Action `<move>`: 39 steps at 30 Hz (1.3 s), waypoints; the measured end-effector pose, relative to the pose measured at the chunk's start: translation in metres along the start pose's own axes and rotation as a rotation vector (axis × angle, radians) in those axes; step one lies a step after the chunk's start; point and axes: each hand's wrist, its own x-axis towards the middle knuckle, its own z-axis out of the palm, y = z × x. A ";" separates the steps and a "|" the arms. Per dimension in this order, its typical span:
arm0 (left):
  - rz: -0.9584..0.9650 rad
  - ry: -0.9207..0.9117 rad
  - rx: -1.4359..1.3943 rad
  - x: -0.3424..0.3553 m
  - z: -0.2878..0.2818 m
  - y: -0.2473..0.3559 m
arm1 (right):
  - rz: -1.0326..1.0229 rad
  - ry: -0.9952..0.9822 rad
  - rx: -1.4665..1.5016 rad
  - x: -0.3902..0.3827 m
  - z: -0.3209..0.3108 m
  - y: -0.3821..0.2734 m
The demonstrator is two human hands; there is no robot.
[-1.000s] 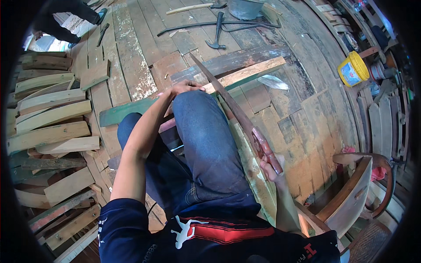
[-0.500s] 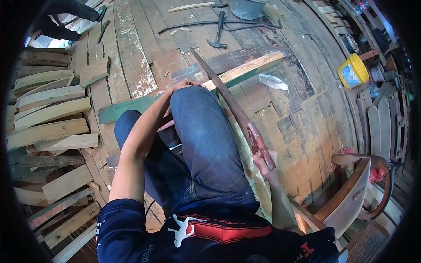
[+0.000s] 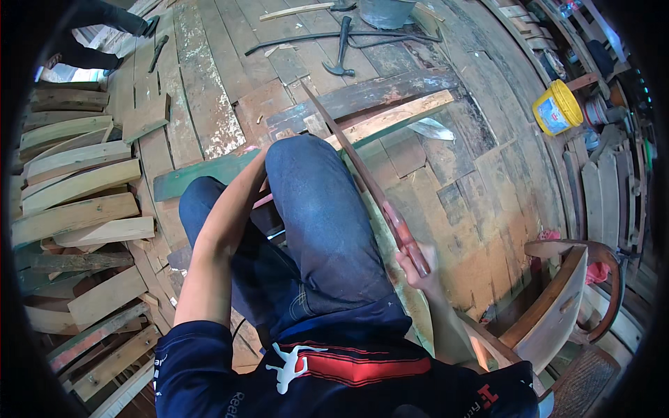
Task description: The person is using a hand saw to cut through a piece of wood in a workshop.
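My right hand (image 3: 418, 265) is closed round the reddish handle of a handsaw (image 3: 359, 164), to the right of my knee. The long brown blade slants away to the upper left and crosses a wooden board (image 3: 401, 118) with a pale upper edge and a green side. Whether the teeth touch the wood I cannot tell. My left forearm (image 3: 233, 216) reaches forward past my bent knee, and the left hand is hidden behind that knee. Another long board (image 3: 380, 226) runs beside my right leg, beneath the saw.
Ahead on the plank floor lie a claw hammer (image 3: 341, 52) and a dark bar (image 3: 300, 42), near a grey bucket (image 3: 387, 12). Cut timber (image 3: 83, 209) is piled at left. A yellow bucket (image 3: 557, 108) and a curved wooden chair frame (image 3: 557, 306) stand at right. Another person's legs (image 3: 97, 42) show far left.
The handsaw and my right hand have drawn back slightly toward me. My left fingers, seen earlier beyond the knee on the board, are now hidden. The whole view has shifted a little.
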 end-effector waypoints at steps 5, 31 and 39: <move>-0.002 -0.003 0.017 0.000 0.005 -0.002 | -0.068 0.032 0.116 0.064 0.036 0.021; 0.006 0.021 0.045 -0.011 0.013 -0.009 | -0.102 0.013 0.149 0.088 0.052 0.045; -0.036 0.046 0.075 -0.028 0.003 -0.006 | 0.026 -0.005 0.147 0.019 0.019 -0.006</move>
